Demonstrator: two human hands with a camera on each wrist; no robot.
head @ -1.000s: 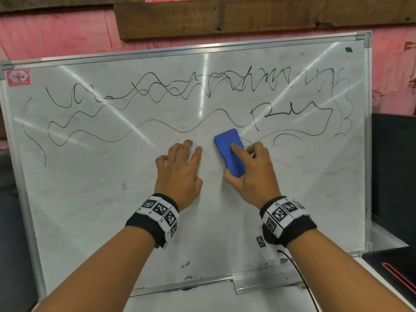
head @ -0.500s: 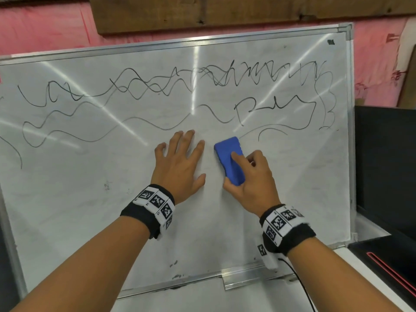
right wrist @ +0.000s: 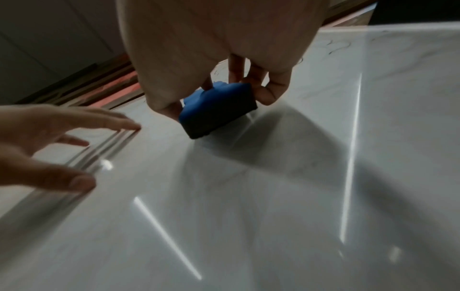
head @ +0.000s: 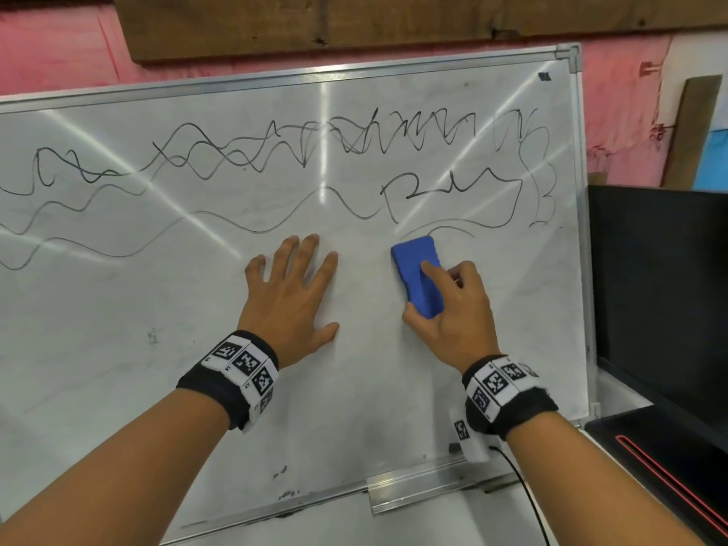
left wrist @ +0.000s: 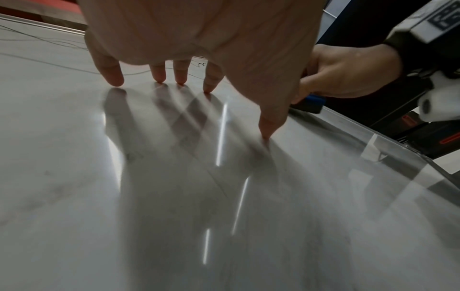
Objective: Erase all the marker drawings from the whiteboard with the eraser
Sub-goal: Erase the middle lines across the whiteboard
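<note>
Gripping the blue eraser [head: 418, 275], our right hand [head: 453, 317] curls its fingers and thumb round it: the thumb is on the near left edge, the index finger lies on its back, the other fingers hold the right side. In the right wrist view the eraser [right wrist: 219, 107] stands with its dark underside on the whiteboard [right wrist: 273, 196]. Our left hand [head: 289, 301] is flat and spread on the whiteboard [head: 118, 368], just left of the eraser but apart from it, and it holds nothing. In the left wrist view the fingertips [left wrist: 114, 78] of this hand [left wrist: 211, 39] touch the glossy surface.

We see the eraser in the middle of the board, a little to the right, with its upper end just below a short curved line. Black marker lines [head: 275, 151] cross the upper half of the board from the left edge to the right frame. The lower half shows only faint grey smudges. A wooden plank [head: 354, 21] runs above the board on a pink wall [head: 59, 49].
</note>
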